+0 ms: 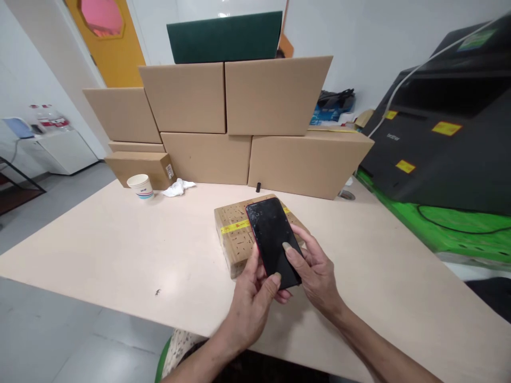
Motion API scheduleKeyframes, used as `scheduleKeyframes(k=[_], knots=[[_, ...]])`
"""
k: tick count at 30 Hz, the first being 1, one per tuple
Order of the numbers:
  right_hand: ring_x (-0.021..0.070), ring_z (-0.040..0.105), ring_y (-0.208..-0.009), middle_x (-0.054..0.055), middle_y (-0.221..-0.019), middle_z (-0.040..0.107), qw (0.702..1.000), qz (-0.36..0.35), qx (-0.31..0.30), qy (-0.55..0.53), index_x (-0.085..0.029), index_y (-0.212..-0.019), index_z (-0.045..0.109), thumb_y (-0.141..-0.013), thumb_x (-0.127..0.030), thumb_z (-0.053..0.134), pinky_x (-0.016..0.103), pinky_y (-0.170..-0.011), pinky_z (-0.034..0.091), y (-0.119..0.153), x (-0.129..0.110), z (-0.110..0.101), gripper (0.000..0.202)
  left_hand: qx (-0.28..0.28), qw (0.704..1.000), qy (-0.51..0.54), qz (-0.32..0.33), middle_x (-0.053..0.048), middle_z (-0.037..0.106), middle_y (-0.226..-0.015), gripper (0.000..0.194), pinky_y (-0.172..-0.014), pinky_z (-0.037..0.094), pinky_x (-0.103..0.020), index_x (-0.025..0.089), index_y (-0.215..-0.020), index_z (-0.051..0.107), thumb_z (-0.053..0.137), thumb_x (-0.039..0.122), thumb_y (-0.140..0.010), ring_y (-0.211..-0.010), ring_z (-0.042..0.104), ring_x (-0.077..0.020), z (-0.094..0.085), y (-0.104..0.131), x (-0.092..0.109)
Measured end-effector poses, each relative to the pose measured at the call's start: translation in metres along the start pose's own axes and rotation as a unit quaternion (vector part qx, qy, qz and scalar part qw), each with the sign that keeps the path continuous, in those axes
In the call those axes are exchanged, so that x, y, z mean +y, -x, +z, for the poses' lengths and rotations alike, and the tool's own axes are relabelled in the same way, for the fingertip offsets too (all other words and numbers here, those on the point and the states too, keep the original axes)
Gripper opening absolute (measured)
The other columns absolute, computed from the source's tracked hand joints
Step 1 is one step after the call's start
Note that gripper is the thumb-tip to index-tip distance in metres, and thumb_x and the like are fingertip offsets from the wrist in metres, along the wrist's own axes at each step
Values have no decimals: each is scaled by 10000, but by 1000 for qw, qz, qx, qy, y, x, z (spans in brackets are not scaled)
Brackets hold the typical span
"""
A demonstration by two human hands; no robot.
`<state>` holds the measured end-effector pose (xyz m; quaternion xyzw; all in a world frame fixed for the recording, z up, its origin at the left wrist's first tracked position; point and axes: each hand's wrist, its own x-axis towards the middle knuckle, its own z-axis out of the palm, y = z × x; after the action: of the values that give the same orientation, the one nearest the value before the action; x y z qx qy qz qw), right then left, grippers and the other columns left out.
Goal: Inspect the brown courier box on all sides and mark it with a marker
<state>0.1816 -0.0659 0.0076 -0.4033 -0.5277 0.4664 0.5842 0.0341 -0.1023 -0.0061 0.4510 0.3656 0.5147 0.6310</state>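
Note:
A black smartphone point(272, 234) with a thin red edge is held between both hands above the table, its dark screen facing up and its upper corner cracked. My left hand point(253, 298) grips the lower left side, thumb lying on the screen's bottom. On the phone's right side, my right hand point(317, 271) is closed round the edge, with its thumb on the glass. Behind and beneath the phone sits a wrapped cardboard parcel point(235, 250) with yellow tape and dark marks, partly hidden by the phone and hands.
Stacked brown cartons point(275, 96) line the table's far side, a dark green box point(225, 40) on top. A paper cup point(140, 186), crumpled tissue point(179, 187) and small black piece point(258, 187) stand before them. At right, a large black printer point(435, 138) rests over green material point(451, 226).

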Motion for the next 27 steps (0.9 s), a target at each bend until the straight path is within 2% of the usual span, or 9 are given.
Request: scheduleKeyframes(k=[6,10,14,17,23,25,27], knots=[[142,601,-498,-39,-671,686,1000,-6,-9,-7,-303,-1328,582,-924,-450,690,256,-441,506,-2,2,-1,443,-2,1000,1,-16,-118,717,-1165,1041,-705,625,-363,292,-1665,125,729,565,-862,-737,709,-182,-3,-3,-2],[176,687,-613,-30,-710,710,1000,-15,-11,-2,-309,-1348,567,-937,-424,679,285,-526,580,-1,3,-2,441,-10,1000,5,-14,-122,720,-1213,1027,-714,620,-365,305,-1664,111,721,553,-876,-744,703,-177,-4,-3,-3],[198,751,-805,39,-1048,786,1000,-10,15,-4,-294,-1321,608,-920,-409,707,323,-668,646,-1,6,-1,429,-6,1000,14,-10,-138,657,-1377,957,-733,622,-354,324,-1655,161,716,504,-897,-812,702,-175,-4,-2,-2],[193,757,-817,55,-1188,767,1000,0,21,-7,-295,-1315,624,-914,-410,716,321,-673,653,-1,8,-1,428,-9,1000,21,-9,-142,654,-1388,945,-734,617,-333,317,-1656,162,715,480,-907,-836,702,-173,-3,-2,-1],[190,752,-746,51,-1093,787,999,18,24,-44,-300,-1314,626,-914,-423,719,313,-607,638,0,8,-1,429,-16,999,30,3,-145,643,-1402,900,-735,607,-305,301,-1659,145,675,449,-947,-856,693,-160,0,-2,2],[177,727,-678,55,-1060,785,997,19,49,-59,-286,-1305,634,-884,-430,752,307,-565,617,-2,7,-2,460,-22,1000,19,9,-126,699,-1271,900,-745,605,-306,293,-1662,121,662,447,-959,-846,694,-159,0,-1,3],[151,688,-605,50,-998,781,992,21,99,-76,-270,-1292,646,-843,-438,791,285,-526,586,-8,5,-6,501,-26,1000,3,17,-72,722,-1040,891,-766,602,-314,277,-1664,94,633,453,-977,-813,700,-156,-1,0,1]])
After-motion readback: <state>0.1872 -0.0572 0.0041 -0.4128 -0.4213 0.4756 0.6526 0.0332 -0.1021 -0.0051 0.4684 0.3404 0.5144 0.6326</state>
